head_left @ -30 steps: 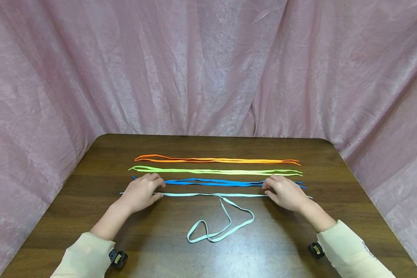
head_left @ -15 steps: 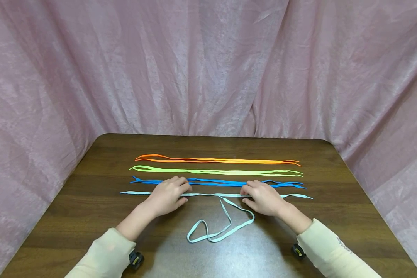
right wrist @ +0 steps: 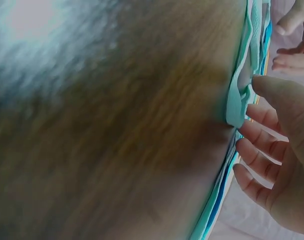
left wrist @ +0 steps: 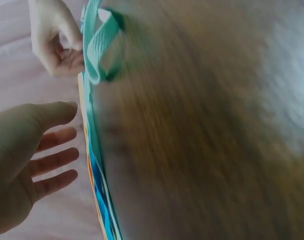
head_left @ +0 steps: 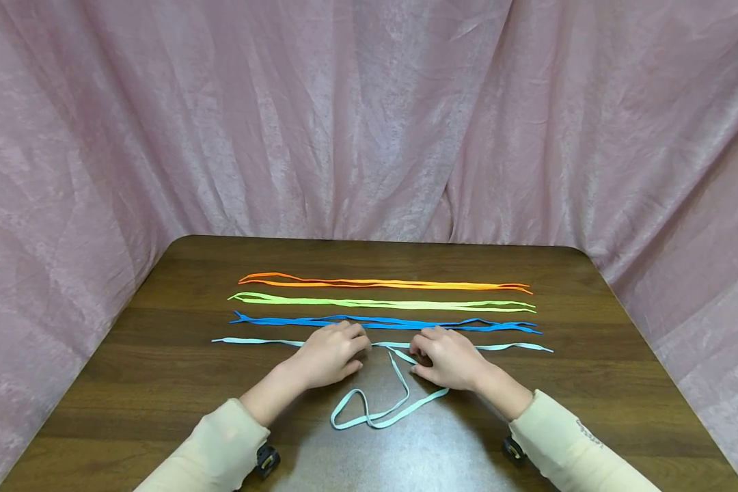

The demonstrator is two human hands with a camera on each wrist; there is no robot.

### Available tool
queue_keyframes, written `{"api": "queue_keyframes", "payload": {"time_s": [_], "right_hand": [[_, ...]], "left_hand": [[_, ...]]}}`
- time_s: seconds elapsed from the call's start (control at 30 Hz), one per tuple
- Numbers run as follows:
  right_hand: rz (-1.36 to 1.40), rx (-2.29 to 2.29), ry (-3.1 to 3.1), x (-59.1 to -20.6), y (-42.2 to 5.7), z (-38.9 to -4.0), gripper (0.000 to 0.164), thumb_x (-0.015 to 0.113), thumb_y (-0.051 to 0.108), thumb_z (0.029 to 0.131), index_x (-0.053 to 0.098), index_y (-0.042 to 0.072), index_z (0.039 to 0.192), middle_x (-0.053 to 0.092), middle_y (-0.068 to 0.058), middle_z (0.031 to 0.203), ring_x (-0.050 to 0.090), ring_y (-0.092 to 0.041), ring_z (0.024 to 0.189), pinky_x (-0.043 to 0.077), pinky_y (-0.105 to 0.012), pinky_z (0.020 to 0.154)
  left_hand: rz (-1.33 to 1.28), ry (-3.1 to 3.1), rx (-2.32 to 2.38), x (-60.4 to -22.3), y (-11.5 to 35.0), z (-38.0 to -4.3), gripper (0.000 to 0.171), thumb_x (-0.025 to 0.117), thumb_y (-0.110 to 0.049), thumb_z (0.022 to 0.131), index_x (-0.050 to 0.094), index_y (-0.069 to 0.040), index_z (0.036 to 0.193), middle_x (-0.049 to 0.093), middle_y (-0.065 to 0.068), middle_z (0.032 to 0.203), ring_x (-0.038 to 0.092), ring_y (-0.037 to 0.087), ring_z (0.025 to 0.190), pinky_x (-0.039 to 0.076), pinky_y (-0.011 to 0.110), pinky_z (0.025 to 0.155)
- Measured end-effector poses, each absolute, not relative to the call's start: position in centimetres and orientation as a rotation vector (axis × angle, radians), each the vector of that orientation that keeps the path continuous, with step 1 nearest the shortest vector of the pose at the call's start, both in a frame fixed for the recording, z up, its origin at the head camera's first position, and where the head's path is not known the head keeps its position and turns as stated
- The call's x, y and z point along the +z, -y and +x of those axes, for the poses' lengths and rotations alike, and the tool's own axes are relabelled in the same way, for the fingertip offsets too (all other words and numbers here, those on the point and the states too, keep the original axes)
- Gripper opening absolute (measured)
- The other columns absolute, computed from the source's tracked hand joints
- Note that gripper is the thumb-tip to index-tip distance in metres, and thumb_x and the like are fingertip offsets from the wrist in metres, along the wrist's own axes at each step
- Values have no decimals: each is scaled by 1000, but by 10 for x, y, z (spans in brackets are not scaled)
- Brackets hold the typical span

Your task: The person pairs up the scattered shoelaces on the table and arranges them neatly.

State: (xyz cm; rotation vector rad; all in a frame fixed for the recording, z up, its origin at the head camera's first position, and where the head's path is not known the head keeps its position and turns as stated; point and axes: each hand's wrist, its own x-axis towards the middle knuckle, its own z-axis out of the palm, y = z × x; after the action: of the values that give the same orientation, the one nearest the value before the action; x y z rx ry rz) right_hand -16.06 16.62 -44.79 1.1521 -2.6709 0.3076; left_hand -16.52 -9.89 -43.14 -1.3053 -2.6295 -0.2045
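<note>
A mint-green flat shoelace (head_left: 252,341) lies across the table, with part stretched straight left to right and the rest in a loose loop towards the near edge. My left hand (head_left: 333,355) is over the straight part, left of the loop, with loosely bent fingers and nothing in them. To the right of it, my right hand (head_left: 449,359) hovers over the same lace and covers one side of the loop. In the left wrist view its thumb and fingers stand apart beside the lace. The right wrist view has the right fingertips (right wrist: 241,145) close by the mint lace (right wrist: 235,107).
Beyond the mint lace, blue (head_left: 393,321), yellow-green (head_left: 369,303) and orange (head_left: 381,282) shoelaces lie in roughly parallel rows. The brown wooden table (head_left: 129,383) ends at a pink curtain (head_left: 369,123) behind.
Both hands have moved inward along the mint lace, from near its two ends to around its middle. The blue lace's ends have come into view. The loop has stayed in place.
</note>
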Motion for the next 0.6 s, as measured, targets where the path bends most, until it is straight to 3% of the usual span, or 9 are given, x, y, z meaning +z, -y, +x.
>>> {"api": "queue_keyframes", "payload": {"time_s": [0.17,0.43,0.6], "right_hand": [[1140,269,2660,-449,-161,-162,24,75,33,74,62,16,86,47,9,71,42,-8,64,38,-22,58],[1113,254,2652,-452,-156,-164,18,71,15,75,53,16,71,47,7,69,45,-10,62,38,-23,55],[1088,257,2659,-451,-157,-164,18,67,12,77,51,16,71,48,8,68,46,-11,61,38,-24,55]], "left_hand": [[-1356,2627,-122,-432,87,-164,22,69,-28,81,63,-17,99,58,-4,100,54,14,88,47,28,75],[-1432,2607,-92,-436,73,-162,19,68,-28,81,64,-19,98,58,-4,100,54,13,89,47,27,75],[-1449,2588,-93,-438,70,-160,20,69,-27,80,64,-20,98,58,-5,100,55,13,89,47,27,75]]}}
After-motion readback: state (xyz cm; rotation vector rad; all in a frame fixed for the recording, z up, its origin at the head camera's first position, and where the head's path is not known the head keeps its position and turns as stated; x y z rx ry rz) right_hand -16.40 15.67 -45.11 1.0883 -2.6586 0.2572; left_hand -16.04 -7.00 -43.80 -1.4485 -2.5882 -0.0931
